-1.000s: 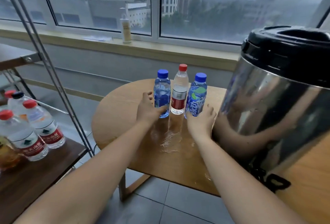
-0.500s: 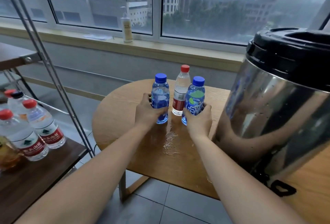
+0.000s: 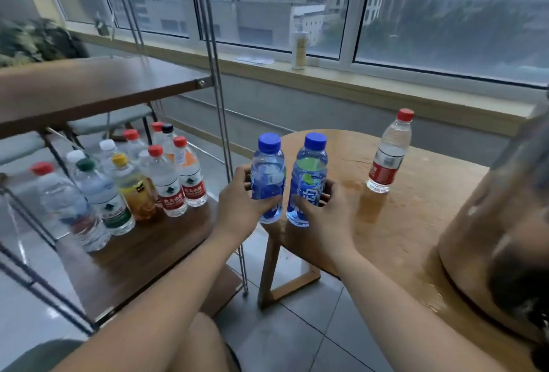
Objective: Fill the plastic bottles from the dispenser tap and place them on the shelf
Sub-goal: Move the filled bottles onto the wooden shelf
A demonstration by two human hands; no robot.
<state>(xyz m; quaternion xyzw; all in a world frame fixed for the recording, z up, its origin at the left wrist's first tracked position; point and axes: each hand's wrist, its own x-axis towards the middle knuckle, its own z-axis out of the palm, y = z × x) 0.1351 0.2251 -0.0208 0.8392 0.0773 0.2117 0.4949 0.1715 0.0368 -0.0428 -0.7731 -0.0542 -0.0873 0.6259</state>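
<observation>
Grip of left hand (image 3: 237,211) wraps the clear-blue bottle (image 3: 267,175), right hand (image 3: 326,220) the green-labelled bottle (image 3: 309,181); keep upright, set beside shelf bottles (image 3: 167,184)

I see blue-capped bottles (image 3: 267,181): clear glossy plastic. Table (image 3: 416,211): light wood, smooth, wet sheen in patches. Shelf boards (image 3: 142,253): dark wood, smooth; uprights (image 3: 219,122) shiny metal. Dispenser (image 3: 499,208): polished metal (blurred on my feed). Floor tiles (image 3: 291,339) glossy.

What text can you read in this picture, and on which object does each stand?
"农夫山泉": red label of a shelf bottle.
Green-patched bottle in right hand: white characters, partly covered, unreadable.
Plain blue bottle in left hand: print blurred.
Table bottle: label blurred.
</observation>
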